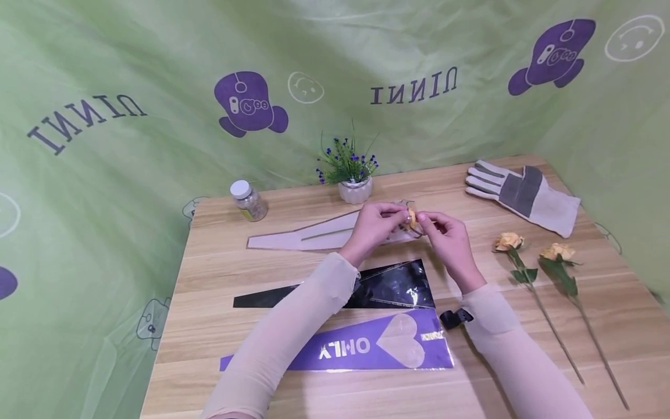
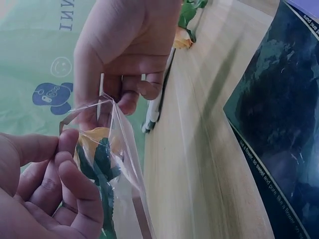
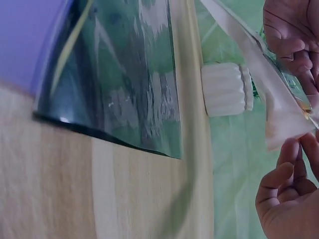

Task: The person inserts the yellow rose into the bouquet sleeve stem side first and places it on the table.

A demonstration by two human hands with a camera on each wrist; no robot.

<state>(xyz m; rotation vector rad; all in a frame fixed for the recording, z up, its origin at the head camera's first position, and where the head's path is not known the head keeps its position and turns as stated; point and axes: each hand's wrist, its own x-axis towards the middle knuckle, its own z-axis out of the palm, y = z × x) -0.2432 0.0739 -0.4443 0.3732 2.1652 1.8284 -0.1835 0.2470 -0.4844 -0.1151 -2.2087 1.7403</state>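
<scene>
Head view: left hand and right hand pinch the sleeve at its wide mouth, either side of the yellow rose; its stem points left, nearer the left hand. Left wrist: the rose sits inside. Right wrist: both hands' fingers curl at the rim.

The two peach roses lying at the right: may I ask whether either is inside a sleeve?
No, the head view shows both peach roses lying uncovered on the wooden table.
</scene>
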